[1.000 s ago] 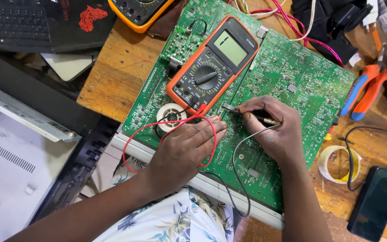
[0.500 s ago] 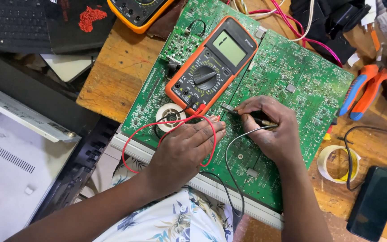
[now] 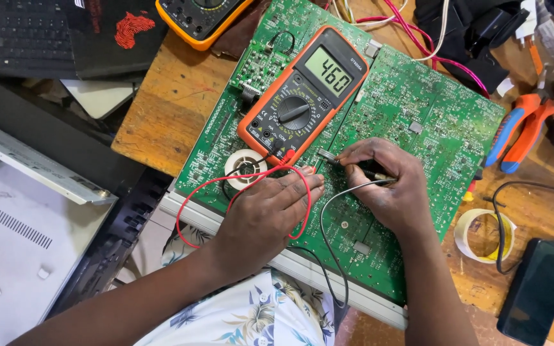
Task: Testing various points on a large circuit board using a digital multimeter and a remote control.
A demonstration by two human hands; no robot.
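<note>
A large green circuit board (image 3: 418, 122) lies on a wooden bench. On it rests an orange and grey multimeter (image 3: 302, 96) with a lit display. My left hand (image 3: 267, 214) lies on the board's near edge, fingers pressing a red probe tip against the board; its red lead (image 3: 226, 186) loops over my knuckles. My right hand (image 3: 389, 186) pinches a black probe (image 3: 335, 158), its metal tip touching the board just below the multimeter. The black lead (image 3: 328, 243) trails down toward me.
A second orange multimeter (image 3: 200, 16) sits at the top. Orange and blue pliers (image 3: 520, 128), a tape roll (image 3: 485, 236) and a dark phone (image 3: 537, 291) lie at right. A solder spool (image 3: 245, 163) rests on the board. A black keyboard (image 3: 27, 32) and grey casing (image 3: 27, 166) are at left.
Both hands keep the probes in nearly the same spots. The view has shifted only slightly.
</note>
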